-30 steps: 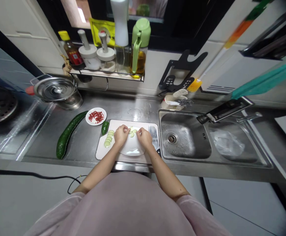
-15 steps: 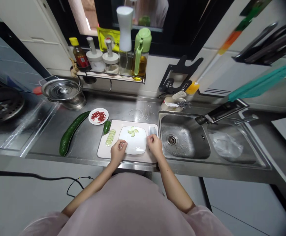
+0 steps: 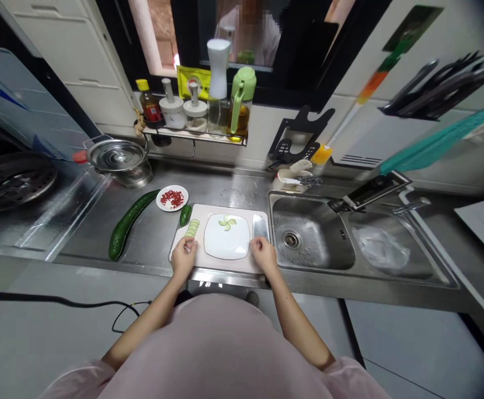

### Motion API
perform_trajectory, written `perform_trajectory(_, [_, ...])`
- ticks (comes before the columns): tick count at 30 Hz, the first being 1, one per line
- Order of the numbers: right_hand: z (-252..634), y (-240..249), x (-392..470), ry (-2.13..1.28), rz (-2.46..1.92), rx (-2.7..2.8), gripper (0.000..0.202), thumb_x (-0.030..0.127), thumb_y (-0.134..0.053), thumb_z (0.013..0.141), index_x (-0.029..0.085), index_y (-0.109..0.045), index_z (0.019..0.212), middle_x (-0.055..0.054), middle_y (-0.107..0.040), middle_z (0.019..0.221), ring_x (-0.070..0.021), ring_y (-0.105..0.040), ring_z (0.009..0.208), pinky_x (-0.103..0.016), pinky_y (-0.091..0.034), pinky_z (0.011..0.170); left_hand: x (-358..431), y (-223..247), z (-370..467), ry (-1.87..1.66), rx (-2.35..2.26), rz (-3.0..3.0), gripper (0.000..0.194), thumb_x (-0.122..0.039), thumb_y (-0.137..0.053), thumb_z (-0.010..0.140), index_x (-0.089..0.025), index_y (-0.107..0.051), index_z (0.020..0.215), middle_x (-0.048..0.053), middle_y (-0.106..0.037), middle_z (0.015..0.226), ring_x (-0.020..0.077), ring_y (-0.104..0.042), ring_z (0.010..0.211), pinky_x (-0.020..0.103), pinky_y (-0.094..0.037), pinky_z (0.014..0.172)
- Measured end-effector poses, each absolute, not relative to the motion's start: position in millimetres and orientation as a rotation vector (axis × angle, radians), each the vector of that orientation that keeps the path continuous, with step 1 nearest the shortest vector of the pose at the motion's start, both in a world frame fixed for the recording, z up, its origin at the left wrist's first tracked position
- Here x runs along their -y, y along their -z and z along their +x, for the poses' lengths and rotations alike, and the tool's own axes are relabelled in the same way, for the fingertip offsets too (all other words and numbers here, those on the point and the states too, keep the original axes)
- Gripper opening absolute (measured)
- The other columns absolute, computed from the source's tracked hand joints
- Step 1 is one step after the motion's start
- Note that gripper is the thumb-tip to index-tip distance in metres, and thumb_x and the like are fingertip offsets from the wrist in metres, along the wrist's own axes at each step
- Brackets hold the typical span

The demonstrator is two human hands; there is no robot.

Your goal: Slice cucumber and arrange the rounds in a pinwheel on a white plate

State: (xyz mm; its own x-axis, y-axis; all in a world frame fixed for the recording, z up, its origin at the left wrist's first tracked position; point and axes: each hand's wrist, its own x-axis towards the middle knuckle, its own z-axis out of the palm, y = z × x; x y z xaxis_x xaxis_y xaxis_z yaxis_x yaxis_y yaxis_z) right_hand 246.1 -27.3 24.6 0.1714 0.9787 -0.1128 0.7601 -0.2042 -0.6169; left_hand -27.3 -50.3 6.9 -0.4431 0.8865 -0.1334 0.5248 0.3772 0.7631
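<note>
On a pale cutting board (image 3: 200, 257) lies a white square plate (image 3: 227, 244) with several cucumber slices (image 3: 227, 223) fanned out near its far edge. My left hand (image 3: 184, 256) is at the near end of a row of cucumber slices (image 3: 192, 227), fingers pinched together; whether a slice is between them is too small to see. Beside the plate's right edge, my right hand (image 3: 263, 254) has its fingers drawn together, just below a knife blade (image 3: 260, 227); anything in them is hidden. A cut cucumber piece (image 3: 185, 215) rests at the board's upper left corner.
A long cucumber (image 3: 130, 226) and a small white plate of chopped red pieces (image 3: 172, 198) lie to the left. Behind them stands a lidded steel pot (image 3: 119, 158). To the right is a sink (image 3: 314, 233); bottles stand on a wall rack (image 3: 196, 133).
My left hand has moved left, from the plate's edge to the row of cucumber slices. My right hand stays by the plate's right side. The camera view has shifted slightly.
</note>
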Motion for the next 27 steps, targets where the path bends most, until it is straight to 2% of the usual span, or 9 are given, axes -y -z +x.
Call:
perform_trajectory(3, [244, -27, 28, -0.701, -2.021, 1.649, 0.029, 0.041, -0.043, 0.085, 0.019, -0.063, 0.082, 0.000, -0.057, 0.062, -0.0166, -0.053, 0.061, -0.025, -0.034, 0.058, 52, -6, -33, -0.843, -2.154, 1.208, 0.024, -0.038, -0.055, 0.080, -0.025, -0.064, 0.098, -0.001, -0.062, 0.079, 0.0138, -0.055, 0.068, 0.025, -0.042, 0.068])
perform_trajectory(6, [242, -30, 28, -0.697, -2.015, 1.661, 0.027, 0.040, -0.044, 0.085, 0.020, -0.063, 0.082, 0.000, -0.057, 0.063, -0.0167, -0.053, 0.062, -0.025, -0.033, 0.058, 56, -6, -33, -0.765, -2.255, 1.234, 0.024, -0.036, -0.055, 0.081, -0.026, -0.063, 0.101, 0.002, -0.063, 0.089, 0.0195, -0.057, 0.085, 0.031, -0.041, 0.080])
perform_trajectory(9, [242, -30, 29, -0.702, -2.001, 1.667, 0.027, 0.039, -0.044, 0.085, 0.020, -0.063, 0.081, 0.000, -0.057, 0.063, -0.0168, -0.053, 0.062, -0.025, -0.033, 0.058, 60, -5, -32, -0.658, -2.402, 1.225, 0.032, -0.037, -0.056, 0.081, -0.028, -0.060, 0.111, 0.006, -0.062, 0.104, 0.0270, -0.052, 0.103, 0.041, -0.036, 0.091])
perform_trajectory(11, [243, -29, 29, -0.707, -1.989, 1.673, 0.028, 0.039, -0.043, 0.085, 0.020, -0.063, 0.081, 0.000, -0.056, 0.062, -0.0169, -0.053, 0.062, -0.025, -0.034, 0.059, 61, -4, -33, -0.587, -2.458, 1.203, 0.039, -0.039, -0.056, 0.081, -0.029, -0.057, 0.118, 0.008, -0.059, 0.114, 0.0299, -0.049, 0.109, 0.045, -0.033, 0.094])
perform_trajectory(16, [245, -27, 29, -0.723, -1.988, 1.668, 0.028, 0.040, -0.043, 0.085, 0.020, -0.062, 0.080, -0.001, -0.057, 0.063, -0.0172, -0.053, 0.063, -0.026, -0.035, 0.060, 57, -2, -41, -0.486, -2.488, 1.200, 0.041, -0.043, -0.053, 0.083, -0.029, -0.056, 0.122, 0.010, -0.055, 0.122, 0.0333, -0.046, 0.113, 0.049, -0.031, 0.095])
perform_trajectory(21, [244, -25, 29, -0.749, -1.990, 1.659, 0.028, 0.041, -0.043, 0.084, 0.020, -0.062, 0.079, 0.000, -0.056, 0.063, -0.0171, -0.052, 0.062, -0.026, -0.032, 0.058, 48, -1, -42, -0.447, -2.502, 1.220, 0.038, -0.048, -0.055, 0.081, -0.028, -0.061, 0.113, 0.012, -0.055, 0.121, 0.0342, -0.046, 0.112, 0.049, -0.031, 0.093])
perform_trajectory(27, [244, -23, 31, -0.757, -1.971, 1.646, 0.027, 0.040, -0.044, 0.083, 0.020, -0.061, 0.077, 0.000, -0.054, 0.060, -0.0160, -0.050, 0.060, -0.025, -0.031, 0.057, 43, 4, -39, -0.466, -2.503, 1.221, 0.031, -0.045, -0.059, 0.080, -0.027, -0.062, 0.105, 0.010, -0.058, 0.116, 0.0323, -0.048, 0.109, 0.046, -0.031, 0.092])
